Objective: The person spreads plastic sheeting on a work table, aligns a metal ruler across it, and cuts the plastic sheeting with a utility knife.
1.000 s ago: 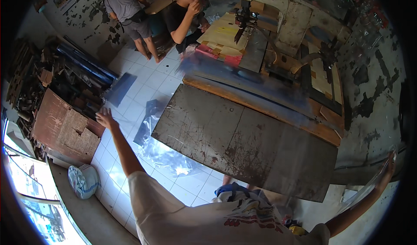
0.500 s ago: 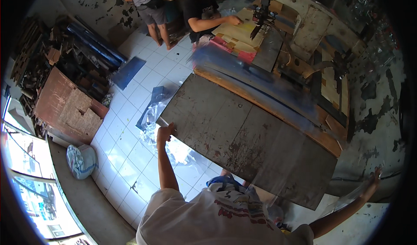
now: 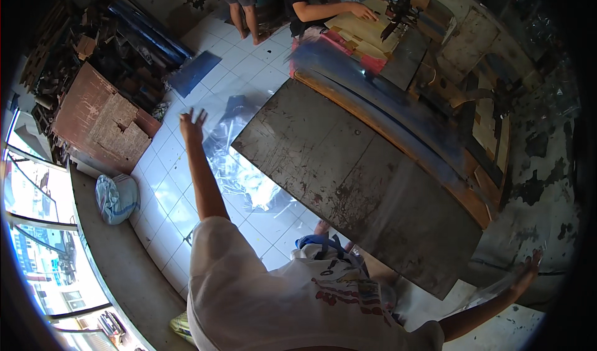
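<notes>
My left hand (image 3: 193, 120) is raised over the tiled floor, apart from the dark worktable (image 3: 311, 146), its fingers spread and holding nothing. Out at the far right, my right hand (image 3: 528, 269) is closed at the edge of a clear plastic sheet (image 3: 491, 296), which hangs beside the table's near right corner. The sheet is see-through, so its full outline is hard to make out; a faint paler band crosses the right part of the tabletop. Along the table's far edge lies a translucent blue sheet (image 3: 398, 115) over a wooden rail (image 3: 398, 152).
A machine (image 3: 401, 12) stands beyond the table, where a co-worker's hand (image 3: 362, 11) rests on yellowish sheets. Crumpled clear plastic (image 3: 249, 174) lies on the floor left of the table. Scrap boards (image 3: 102, 118) and a white-blue sack (image 3: 117, 198) stand further left.
My left hand has left the table's left edge and swung up and left, its fingers opening out. My right hand has come slightly down and inward. The whole view has shifted a little.
</notes>
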Demonstrator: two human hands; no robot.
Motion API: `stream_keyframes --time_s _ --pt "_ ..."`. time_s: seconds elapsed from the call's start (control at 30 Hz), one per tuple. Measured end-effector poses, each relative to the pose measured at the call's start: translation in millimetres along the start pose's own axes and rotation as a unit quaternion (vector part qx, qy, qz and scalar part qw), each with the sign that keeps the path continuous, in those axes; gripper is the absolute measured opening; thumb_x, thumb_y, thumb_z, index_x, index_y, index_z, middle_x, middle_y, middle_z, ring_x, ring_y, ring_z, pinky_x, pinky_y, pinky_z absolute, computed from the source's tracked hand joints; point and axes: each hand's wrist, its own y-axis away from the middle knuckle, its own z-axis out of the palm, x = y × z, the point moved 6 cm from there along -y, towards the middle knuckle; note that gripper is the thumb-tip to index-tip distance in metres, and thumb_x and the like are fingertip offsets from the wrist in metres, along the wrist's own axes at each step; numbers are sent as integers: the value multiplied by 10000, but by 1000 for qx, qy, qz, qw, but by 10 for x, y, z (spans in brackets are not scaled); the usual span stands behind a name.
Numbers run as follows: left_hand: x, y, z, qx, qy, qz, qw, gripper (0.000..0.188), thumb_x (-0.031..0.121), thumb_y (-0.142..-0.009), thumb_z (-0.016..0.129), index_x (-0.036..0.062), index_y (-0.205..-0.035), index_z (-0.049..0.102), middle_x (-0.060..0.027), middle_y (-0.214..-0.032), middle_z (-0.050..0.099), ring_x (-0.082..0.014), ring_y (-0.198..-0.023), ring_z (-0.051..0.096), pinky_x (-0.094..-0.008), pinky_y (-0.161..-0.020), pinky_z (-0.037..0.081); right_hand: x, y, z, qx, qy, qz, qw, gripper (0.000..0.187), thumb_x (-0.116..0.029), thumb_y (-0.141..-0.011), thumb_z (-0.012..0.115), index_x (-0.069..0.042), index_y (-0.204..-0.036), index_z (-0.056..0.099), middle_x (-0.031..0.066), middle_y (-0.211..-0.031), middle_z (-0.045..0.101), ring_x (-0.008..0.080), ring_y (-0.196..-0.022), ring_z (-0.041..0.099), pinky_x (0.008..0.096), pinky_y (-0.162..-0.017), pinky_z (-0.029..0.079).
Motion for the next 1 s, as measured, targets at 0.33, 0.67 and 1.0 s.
stream_keyframes --time_s 0.33,0.67,1.0 --pt "342 -528 -1091 -34 -82 -139 986 499 186 -879 548 -27 -1279 339 -253 -1295 463 -465 -1112 513 -521 -912 474 1808 -412 -581 -13 -171 50 984 607 -390 -945 402 -8 -1408 312 138 -1447 329 260 -1347 283 392 -1117 168" --pt "799 -294 -1151 53 113 -134 983 373 209 -954 320 26 -1254 446 -177 -1280 514 -344 -1030 583 -446 -900 461 3138 -452 -1324 -162 733 -45 659 488 -290 -903 475 -74 -1340 451 142 -1333 486 285 -1203 483 380 -1046 348" --pt "822 -412 -1787 -10 -637 -108 764 468 314 -929 411 7 -1281 374 -175 -1284 501 -304 -940 561 -402 -744 492 2604 -542 -1773 -76 646 -343 677 370 -147 -743 613 -32 -1095 611 182 -1149 592 332 -1072 557 410 -946 430"
